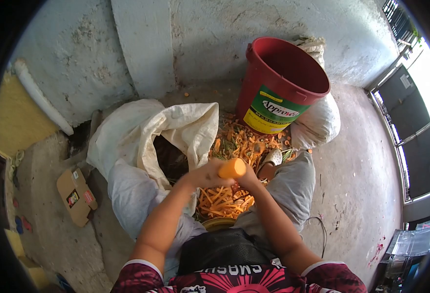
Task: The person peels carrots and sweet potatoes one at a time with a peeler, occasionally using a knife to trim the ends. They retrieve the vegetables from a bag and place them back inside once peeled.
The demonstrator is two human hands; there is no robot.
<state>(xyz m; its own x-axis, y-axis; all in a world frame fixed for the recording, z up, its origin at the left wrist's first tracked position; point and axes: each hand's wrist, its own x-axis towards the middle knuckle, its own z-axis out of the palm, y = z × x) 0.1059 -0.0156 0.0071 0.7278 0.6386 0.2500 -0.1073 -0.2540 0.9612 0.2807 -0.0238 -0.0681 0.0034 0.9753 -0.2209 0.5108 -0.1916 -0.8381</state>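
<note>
My left hand [209, 174] is closed around a peeled orange carrot [233, 168], whose blunt end points up toward me. Close against the carrot's other side is my right hand [247, 177], its fingers curled and partly hidden; what it grips cannot be made out, though a small reddish bit shows just below. Beneath both hands lies a heap of carrot peelings [223, 203], some in a yellowish basin [219, 223] between my legs. An open white woven sack [183, 122] stands left of my hands, its dark mouth facing me.
A red bucket [254, 73] with a margarine label stands ahead, a stuffed white sack [322, 122] beside it. More peelings [259, 141] cover the floor around a shoe [273, 157]. A flattened cardboard box [77, 195] lies left, and a thin cable [325, 232] right.
</note>
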